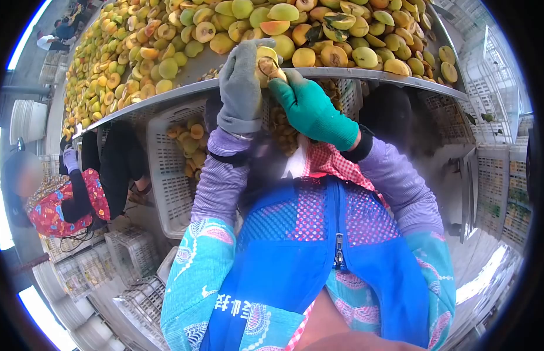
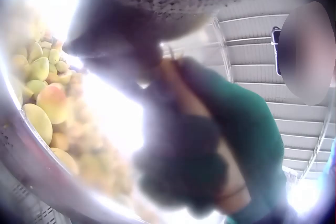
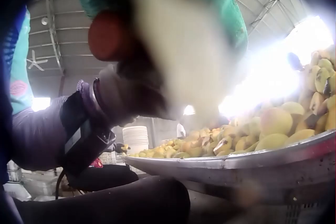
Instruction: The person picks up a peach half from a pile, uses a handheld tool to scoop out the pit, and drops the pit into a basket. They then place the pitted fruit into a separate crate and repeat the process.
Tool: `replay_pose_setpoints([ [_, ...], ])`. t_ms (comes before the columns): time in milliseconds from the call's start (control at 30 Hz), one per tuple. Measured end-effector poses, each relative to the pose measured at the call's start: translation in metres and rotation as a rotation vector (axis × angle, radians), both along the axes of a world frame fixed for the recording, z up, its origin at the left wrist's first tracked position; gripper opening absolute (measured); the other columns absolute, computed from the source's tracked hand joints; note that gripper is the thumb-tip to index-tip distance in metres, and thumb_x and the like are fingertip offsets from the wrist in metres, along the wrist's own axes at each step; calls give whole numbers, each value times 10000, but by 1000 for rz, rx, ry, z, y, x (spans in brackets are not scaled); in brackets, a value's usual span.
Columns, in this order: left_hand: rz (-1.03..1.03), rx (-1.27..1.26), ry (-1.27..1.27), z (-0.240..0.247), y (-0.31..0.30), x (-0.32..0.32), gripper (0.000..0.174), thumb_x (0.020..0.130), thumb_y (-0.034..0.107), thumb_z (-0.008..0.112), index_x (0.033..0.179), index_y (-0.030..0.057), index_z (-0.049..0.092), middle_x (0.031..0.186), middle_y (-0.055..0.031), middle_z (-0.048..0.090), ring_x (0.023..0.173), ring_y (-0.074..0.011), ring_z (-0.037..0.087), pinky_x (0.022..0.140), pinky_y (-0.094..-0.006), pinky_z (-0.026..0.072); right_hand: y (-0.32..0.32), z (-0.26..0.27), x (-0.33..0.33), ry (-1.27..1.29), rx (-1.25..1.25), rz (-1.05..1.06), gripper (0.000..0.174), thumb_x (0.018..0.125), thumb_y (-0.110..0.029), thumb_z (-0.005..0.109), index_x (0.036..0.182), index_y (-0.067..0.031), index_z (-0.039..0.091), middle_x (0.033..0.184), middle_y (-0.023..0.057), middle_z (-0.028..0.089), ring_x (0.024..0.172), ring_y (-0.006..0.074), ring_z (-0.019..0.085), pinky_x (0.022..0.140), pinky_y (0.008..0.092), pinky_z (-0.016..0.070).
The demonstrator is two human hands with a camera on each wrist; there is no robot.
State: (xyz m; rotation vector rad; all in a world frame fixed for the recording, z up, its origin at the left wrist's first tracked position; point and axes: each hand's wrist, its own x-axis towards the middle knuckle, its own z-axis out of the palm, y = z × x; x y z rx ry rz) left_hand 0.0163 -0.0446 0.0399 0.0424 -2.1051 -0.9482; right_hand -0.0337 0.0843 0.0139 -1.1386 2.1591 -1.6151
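Observation:
A halved fruit (image 1: 266, 63) with brown, exposed flesh is held in the grey-gloved left hand (image 1: 241, 88) at the table's near edge. The right hand (image 1: 318, 114), in a green glove, has its fingertips against the fruit's right side. In the left wrist view the green-gloved fingers curl round a tan, handle-like piece (image 2: 235, 182). A round reddish-brown end (image 3: 109, 36) sticks out of the green glove in the right wrist view, beside a blurred pale shape. The working end of whatever the right hand grips is hidden.
Heaped halved fruit covers the metal-edged table (image 1: 196, 88). Below its edge stands a white crate (image 1: 161, 175) with fruit in it. Another person (image 1: 73, 199) sits at the left. Stacked crates (image 1: 494, 181) stand at the right, more at the lower left.

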Motion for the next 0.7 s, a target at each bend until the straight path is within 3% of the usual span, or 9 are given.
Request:
replay_pose_setpoints([
  [133, -73, 533, -33, -5, 12, -2, 184, 860, 61, 592, 1037, 21, 619, 943, -112, 664, 820, -206, 654, 720, -302, 527, -9, -11, 18, -199, -153, -36, 355, 978, -340, 479, 948, 8, 546, 678, 205, 601, 629, 363, 613, 564, 438, 455],
  [200, -118, 841, -55, -6, 17, -4, 153, 903, 82, 550, 1020, 15, 620, 934, -109, 664, 800, -181, 647, 709, -285, 525, -8, -10, 25, -371, -135, -31, 364, 985, -338, 464, 949, 11, 560, 659, 156, 598, 605, 295, 611, 554, 402, 455],
  [300, -255, 957, -36, -6, 15, -5, 201, 969, 153, 476, 1019, 5, 601, 923, -133, 662, 779, -163, 637, 667, -271, 528, -3, -10, 19, -475, -132, 72, 385, 991, -353, 451, 933, 8, 574, 640, 91, 584, 578, 196, 582, 538, 352, 446],
  [367, -294, 410, -60, -13, -7, -1, 245, 989, 202, 453, 1030, -2, 584, 888, -154, 660, 729, -172, 635, 638, -272, 528, 3, -7, 5, -395, -156, 177, 413, 994, -376, 441, 864, -8, 575, 636, 62, 575, 558, 140, 538, 527, 320, 432],
  [433, -337, 431, -134, -7, -13, -1, 283, 1000, 247, 444, 1039, -5, 568, 852, -165, 658, 685, -179, 634, 610, -278, 530, 12, 8, 6, -481, 20, 222, 416, 993, -389, 439, 826, -28, 560, 634, 44, 553, 530, 141, 518, 512, 312, 415],
  [500, -371, 1052, -276, 5, 1, -3, 314, 1003, 289, 448, 1045, -3, 555, 814, -164, 657, 646, -186, 633, 585, -289, 533, 5, -6, 24, -785, -131, 263, 407, 989, -407, 441, 830, -48, 546, 623, 32, 531, 496, 147, 495, 482, 298, 399],
  [633, -354, 973, -298, 4, 6, -5, 428, 989, 381, 462, 1078, -22, 576, 752, -139, 649, 590, -192, 623, 552, -296, 529, 13, 17, 24, -1420, -308, 498, 430, 975, -518, 398, 927, -108, 517, 588, -30, 432, 447, 98, 401, 421, 224, 334],
  [667, -283, 945, -402, 12, 8, -3, 501, 977, 443, 462, 1096, -28, 583, 785, -133, 647, 627, -190, 628, 581, -289, 530, 18, 21, 21, -1249, -228, 428, 376, 978, -465, 427, 849, -117, 489, 603, -16, 437, 488, 108, 429, 423, 242, 357],
  [700, -342, 965, -406, 8, 6, -1, 507, 982, 455, 438, 1063, -19, 600, 780, -125, 647, 634, -177, 622, 588, -280, 524, 18, 25, 25, -1398, -276, 443, 380, 979, -475, 415, 869, -120, 489, 595, -29, 417, 470, 98, 402, 422, 236, 343],
])
